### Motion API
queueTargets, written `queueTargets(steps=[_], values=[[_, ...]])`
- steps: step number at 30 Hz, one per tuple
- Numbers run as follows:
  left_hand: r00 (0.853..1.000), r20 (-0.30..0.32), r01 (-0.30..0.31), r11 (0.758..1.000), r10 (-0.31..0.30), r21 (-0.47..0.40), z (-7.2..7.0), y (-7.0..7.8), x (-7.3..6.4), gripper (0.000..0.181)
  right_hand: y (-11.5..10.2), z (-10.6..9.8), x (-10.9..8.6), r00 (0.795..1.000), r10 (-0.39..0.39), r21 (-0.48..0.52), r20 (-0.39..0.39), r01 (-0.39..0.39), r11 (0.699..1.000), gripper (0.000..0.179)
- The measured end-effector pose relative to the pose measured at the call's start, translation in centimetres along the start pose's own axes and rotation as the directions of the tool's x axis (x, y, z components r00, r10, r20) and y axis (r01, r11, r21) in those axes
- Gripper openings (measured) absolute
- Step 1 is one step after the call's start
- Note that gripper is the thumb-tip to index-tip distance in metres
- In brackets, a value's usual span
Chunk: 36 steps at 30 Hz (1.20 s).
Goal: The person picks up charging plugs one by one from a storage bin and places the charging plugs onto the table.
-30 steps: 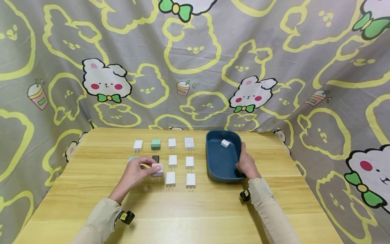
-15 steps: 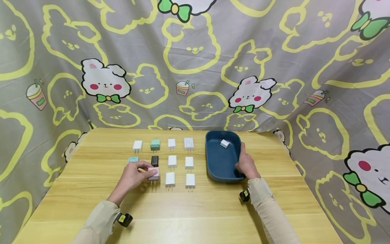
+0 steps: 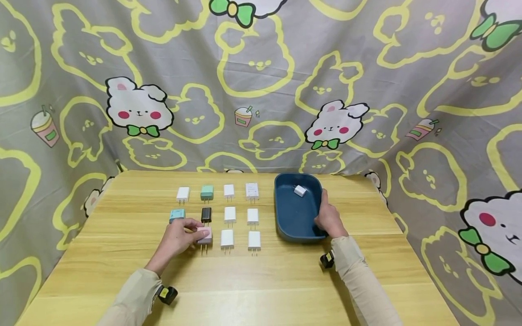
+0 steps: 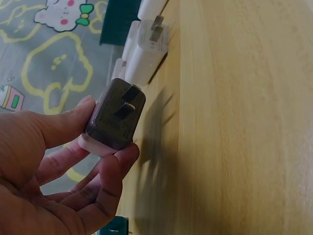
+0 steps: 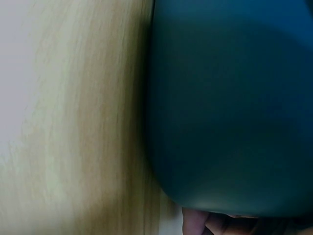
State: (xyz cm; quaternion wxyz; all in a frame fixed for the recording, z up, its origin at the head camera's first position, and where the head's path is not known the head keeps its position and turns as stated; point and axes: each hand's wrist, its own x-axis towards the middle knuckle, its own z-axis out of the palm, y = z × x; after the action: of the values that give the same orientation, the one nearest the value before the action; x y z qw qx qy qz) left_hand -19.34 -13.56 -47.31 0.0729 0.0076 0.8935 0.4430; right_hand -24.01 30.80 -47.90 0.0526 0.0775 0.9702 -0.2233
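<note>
My left hand [image 3: 179, 237] pinches a pink charger plug [image 3: 205, 235] between thumb and fingers, low over the table at the front of the third row. In the left wrist view its dark prong face [image 4: 116, 115] points toward the camera, over a shadow on the wood. A black charger [image 3: 206, 214] lies just behind it, and a light-blue charger [image 3: 177, 214] is partly behind the hand. My right hand [image 3: 329, 217] grips the right side wall of a dark blue bin [image 3: 278, 222]. One white charger [image 3: 300, 190] lies inside that bin.
Several white chargers stand in rows, including a front one [image 3: 227, 239] right of the held plug and another [image 3: 254, 240] nearer the bin. A green charger [image 3: 207, 192] is in the back row. A patterned curtain [image 3: 261, 90] hangs behind the wooden table [image 3: 244, 290].
My left hand has moved slightly left and toward the front with the pink charger, uncovering the black charger and more of the light-blue one. The right hand keeps its grip on the bin.
</note>
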Motion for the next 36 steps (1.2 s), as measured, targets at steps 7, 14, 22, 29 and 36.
queueTargets(steps=[7,14,22,29,36], values=[[1.0,-0.002,0.002,1.0,-0.002,0.024,0.07,-0.47,0.08,0.03,0.04,0.07,0.06,1.0,-0.011,-0.014,-0.007,0.01,1.0,0.097],[1.0,0.012,0.027,0.999,-0.027,0.021,0.26,-0.65,0.14,0.031,0.14,0.04,-0.04,1.0,-0.006,-0.016,-0.01,0.006,1.0,0.098],[0.999,0.006,0.04,0.999,-0.04,0.032,0.48,-0.53,0.02,0.029,0.05,-0.04,0.08,1.0,-0.009,-0.008,-0.004,0.009,1.0,0.098],[0.999,0.014,0.045,0.999,-0.045,0.005,0.53,-0.63,0.05,0.031,-0.03,-0.11,-0.02,1.0,-0.016,-0.011,-0.006,0.016,1.0,0.097],[0.998,0.004,0.062,0.998,-0.062,0.007,0.62,-0.73,0.08,0.032,0.01,-0.08,-0.04,1.0,-0.012,-0.01,-0.004,0.012,1.0,0.097]])
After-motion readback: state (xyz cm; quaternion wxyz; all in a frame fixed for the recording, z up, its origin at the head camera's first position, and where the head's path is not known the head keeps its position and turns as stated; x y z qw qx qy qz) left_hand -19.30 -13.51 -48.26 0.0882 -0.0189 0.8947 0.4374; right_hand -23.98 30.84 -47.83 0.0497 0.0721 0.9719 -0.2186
